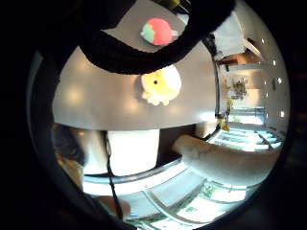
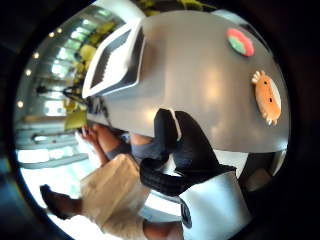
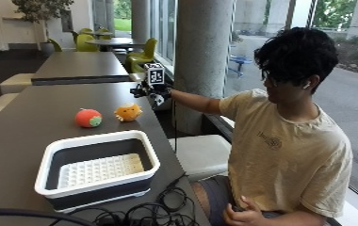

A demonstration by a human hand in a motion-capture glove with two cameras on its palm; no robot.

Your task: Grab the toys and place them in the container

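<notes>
Presently, the gloved right hand (image 3: pixel 156 92) is being held above the table's (image 3: pixel 35 117) far edge, fingers loosely curled around nothing. Beneath, an orange plush toy (image 3: pixel 128 112) and red plush ball (image 3: pixel 88 118) are lying, likely soft, light, graspable bodily; the container (image 3: pixel 97 168) is waiting near the near edge.

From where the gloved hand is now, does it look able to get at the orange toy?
Probably yes. The gloved right hand hangs above the table just beyond the orange toy, with nothing between them; the red toy sits off to the side.
</notes>
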